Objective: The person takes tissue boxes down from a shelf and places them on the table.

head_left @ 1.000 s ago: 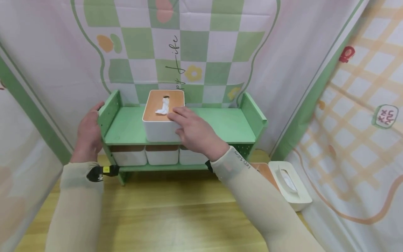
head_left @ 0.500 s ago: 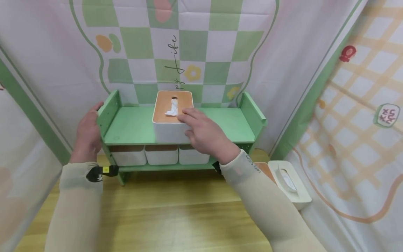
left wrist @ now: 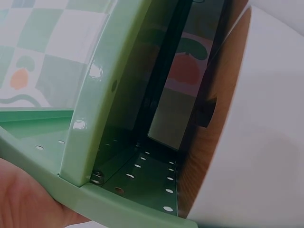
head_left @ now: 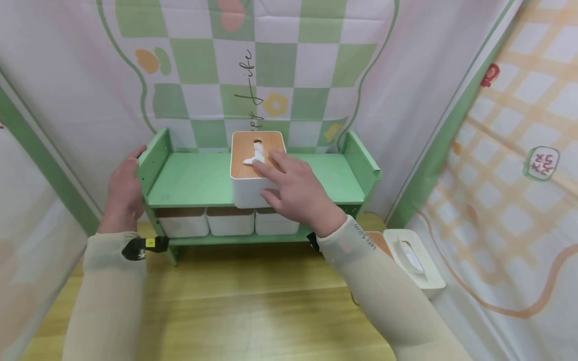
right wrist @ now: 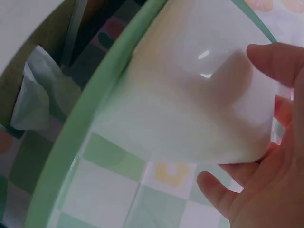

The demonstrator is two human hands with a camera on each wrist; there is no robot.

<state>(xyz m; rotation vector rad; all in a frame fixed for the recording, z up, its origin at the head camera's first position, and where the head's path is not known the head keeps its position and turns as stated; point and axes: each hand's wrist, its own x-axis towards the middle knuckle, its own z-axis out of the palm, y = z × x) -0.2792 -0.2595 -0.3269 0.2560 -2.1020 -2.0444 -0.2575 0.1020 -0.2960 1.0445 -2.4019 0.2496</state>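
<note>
A white tissue box (head_left: 246, 193) with a wood-coloured lid and a tissue (head_left: 259, 150) poking from its slot sits on the upper board of the green shelf (head_left: 194, 175). My right hand (head_left: 298, 190) is at the box's front right corner, fingers spread over the lid and thumb by the front face. In the right wrist view the thumb (right wrist: 278, 61) lies at the white wall, while a fingertip (right wrist: 206, 183) stands off from it. My left hand (head_left: 124, 190) rests against the outside of the left side panel (head_left: 151, 163), fingers pointing up along it.
Several white boxes line the lower board, one box (head_left: 182, 224) at its left end. On the floor at right stand a wood-lidded box (head_left: 380, 241) and a cream tissue box (head_left: 434, 276). Patterned curtains (head_left: 189, 60) hang behind and at both sides.
The tissue box has shifted right along the upper board with my right hand, and slightly towards me. My right fingers have spread apart more. The left hand stays at the side panel.
</note>
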